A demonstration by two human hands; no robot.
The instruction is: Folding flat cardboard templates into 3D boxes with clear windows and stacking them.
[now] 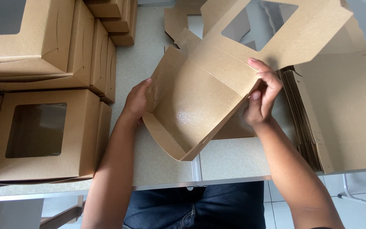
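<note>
**Tech 1:** Nearest the head camera we recorded both forearms rising from the bottom edge, over dark jeans (200, 205). What did we log for the left hand (136, 101)?

**Tech 2:** We found it against the left side flap of the partly folded box (195, 99), a brown cardboard blank held just above the table (234, 159). Its fingers lay together along the outside of that flap; the thumb was hidden, so we could not tell whether it pinched the board.

**Tech 1:** And the right hand (261, 97)?

**Tech 2:** We saw it at the box's right edge, fingers curled over the top of the wall and thumb pressed up from below, clamped on the cardboard.

**Tech 1:** Box position?

**Tech 2:** We placed it between the two hands, centre frame, tilted with its open inside toward the camera. Its lid panel (284, 29), with a square window cut-out, stood up behind.

**Tech 1:** Surroundings?

**Tech 2:** On the left we noted finished window boxes (43, 135) stacked together, one with its window facing up. On the right we noted a stack of flat blanks (339, 114), just beside the right wrist. We saw white floor tiles (361, 186) past the table's edge.
</note>
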